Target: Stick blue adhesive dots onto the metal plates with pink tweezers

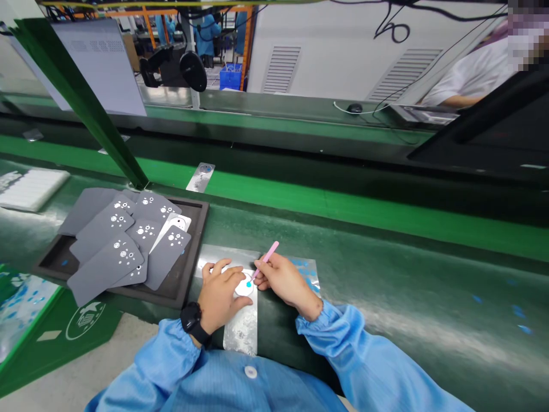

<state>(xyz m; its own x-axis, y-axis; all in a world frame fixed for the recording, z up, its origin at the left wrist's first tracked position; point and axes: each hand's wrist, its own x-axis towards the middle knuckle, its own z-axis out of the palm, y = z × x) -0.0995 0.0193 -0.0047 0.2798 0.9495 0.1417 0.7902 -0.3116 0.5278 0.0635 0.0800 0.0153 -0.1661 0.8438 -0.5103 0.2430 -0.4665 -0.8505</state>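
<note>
Head view: a pale plate point(240, 332) is laid on the green bench point(386, 274) at near centre, right of the tray point(182, 292). It is covered in part by the left hand point(219, 294), whose thumb and fingers are held apart around a white disc point(243, 290); whether the plate is pressed down or only steadied cannot be told. Pink tweezers point(270, 252) are pinched in the right hand point(285, 280), their tip brought to a small blue piece point(249, 284) at the disc. Whether the piece is gripped or only touched cannot be made out.

Skewing of the piece seems the likeliest fault, since it is small and could be dragged by a slight twist of the tip. If it is sticky, as is guessed, it could also be lifted off with the tweezers or caught on a left fingertip close by. The disc could be scratched if the tip is pushed too hard. The plate could be slid across the smooth bench if it is only lightly steadied, and the piece would then be put out of line.

Just right of the hands, a sheet point(315, 274) with blue pieces is partly hidden by the right hand and could be nudged by the wrist. Grey cards point(111, 269) are heaped in the tray at left; by a swing of the left elbow, they could be knocked out of their pile.
</note>
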